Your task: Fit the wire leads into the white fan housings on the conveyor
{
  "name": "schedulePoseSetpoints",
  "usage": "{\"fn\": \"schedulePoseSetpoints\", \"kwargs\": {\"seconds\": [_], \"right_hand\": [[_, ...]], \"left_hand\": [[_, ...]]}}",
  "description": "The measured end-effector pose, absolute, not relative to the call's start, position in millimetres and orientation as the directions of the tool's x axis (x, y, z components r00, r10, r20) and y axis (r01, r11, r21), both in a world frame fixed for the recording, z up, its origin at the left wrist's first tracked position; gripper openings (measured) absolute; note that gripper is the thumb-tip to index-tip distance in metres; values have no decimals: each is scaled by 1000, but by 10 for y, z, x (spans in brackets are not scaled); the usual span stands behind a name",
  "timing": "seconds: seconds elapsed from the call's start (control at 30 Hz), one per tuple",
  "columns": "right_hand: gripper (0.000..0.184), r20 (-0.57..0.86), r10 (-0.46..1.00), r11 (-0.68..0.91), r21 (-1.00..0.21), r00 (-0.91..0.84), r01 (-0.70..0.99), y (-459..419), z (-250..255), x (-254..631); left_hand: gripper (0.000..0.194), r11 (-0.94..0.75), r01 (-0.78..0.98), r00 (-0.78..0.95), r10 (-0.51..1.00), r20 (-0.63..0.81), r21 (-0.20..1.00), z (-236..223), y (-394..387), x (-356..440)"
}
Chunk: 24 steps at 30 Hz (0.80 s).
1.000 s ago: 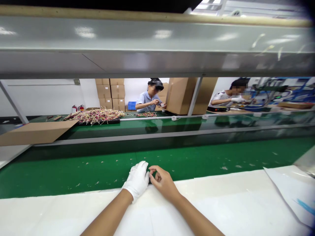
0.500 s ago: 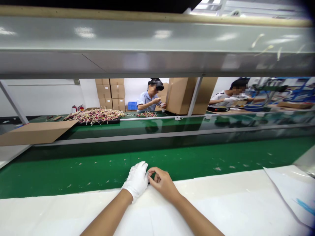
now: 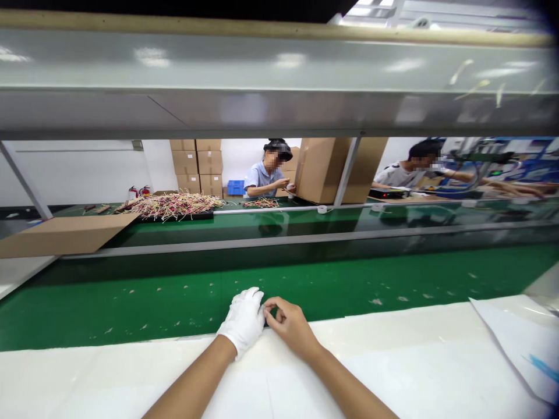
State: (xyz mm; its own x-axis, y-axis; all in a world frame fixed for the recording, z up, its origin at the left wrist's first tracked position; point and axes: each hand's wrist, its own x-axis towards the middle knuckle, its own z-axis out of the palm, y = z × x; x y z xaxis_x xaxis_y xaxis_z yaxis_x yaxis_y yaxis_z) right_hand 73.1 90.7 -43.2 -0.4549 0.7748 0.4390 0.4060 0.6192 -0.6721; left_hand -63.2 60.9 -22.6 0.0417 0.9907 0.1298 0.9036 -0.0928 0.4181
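Observation:
My left hand [image 3: 242, 323] wears a white glove and rests at the near edge of the green conveyor belt [image 3: 144, 308]. Its fingers curl together and hide whatever they may grip. Bare and right beside it, my right hand [image 3: 290, 326] has thumb and forefinger pinched against the gloved fingers. Anything between those fingertips is too small or hidden to name. Under both wrists lies a white-covered worktop [image 3: 183, 378].
Across the belt stand a heap of thin wires [image 3: 174, 203], a cardboard box [image 3: 323, 169] and a cardboard flap [image 3: 65, 233]. Two co-workers sit there, one in a blue shirt [image 3: 259, 177]. A metal beam [image 3: 262, 110] spans overhead. Paper sheets [image 3: 515, 331] lie at right.
My hands hold almost the same pose. Marks on the near belt have slid left, while small white rolls on the far belt have shifted right. The right-hand co-worker's arm now reaches out rightward.

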Motion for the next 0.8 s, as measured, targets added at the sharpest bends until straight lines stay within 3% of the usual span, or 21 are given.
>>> {"fn": "schedulePoseSetpoints", "kwargs": {"seconds": [0.37, 0.57, 0.8], "right_hand": [[16, 408, 789, 588, -717, -460, 374, 925, -484, 718], [9, 363, 814, 559, -703, -454, 440, 910, -475, 705], [12, 326, 824, 541, -694, -463, 475, 885, -447, 692]], "left_hand": [[42, -101, 910, 41, 987, 157, 402, -239, 619, -634], [41, -102, 911, 42, 987, 157, 398, -232, 616, -632], [40, -115, 911, 53, 985, 164, 397, -223, 611, -636]]}}
